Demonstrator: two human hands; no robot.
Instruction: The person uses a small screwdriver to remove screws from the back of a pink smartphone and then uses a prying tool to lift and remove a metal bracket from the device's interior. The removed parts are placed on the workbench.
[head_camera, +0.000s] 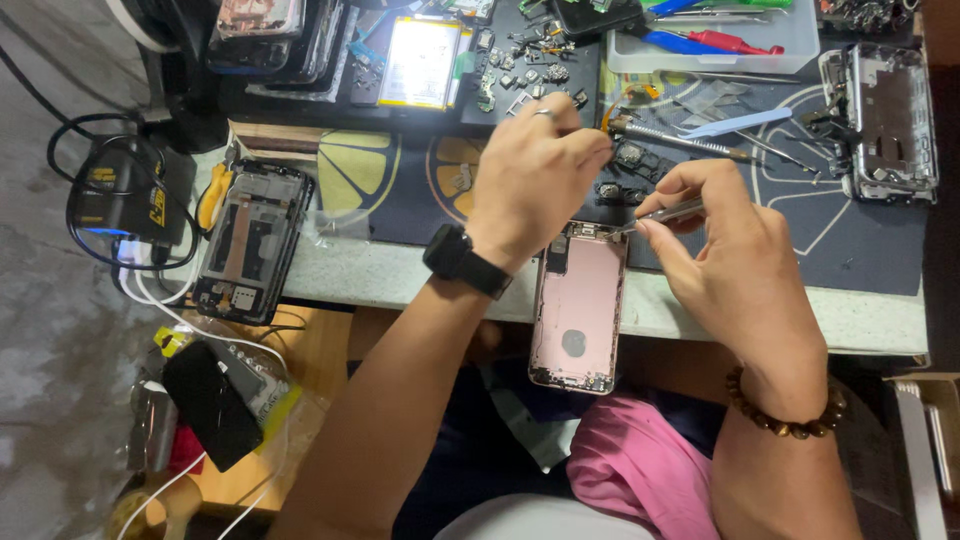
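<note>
Head view shows the right hand (735, 265) pinching tweezers (668, 212) at the pink phone housing (578, 310), the left hand (530, 180) with fingers pressed together steadying its top edge.

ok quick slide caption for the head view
Right hand works tweezers at the top of a pink phone shell while the left hand steadies it.

I count two hands: the left hand (535, 170) and the right hand (735, 265). I count one pink phone housing (578, 310) at 6 o'clock, one black phone frame (250, 240) at 9 o'clock, one silver phone frame (890, 120) at 2 o'clock, one battery (420, 62) at 12 o'clock, one tweezers (665, 213), one wristwatch (462, 260) and one bead bracelet (790, 415).
</note>
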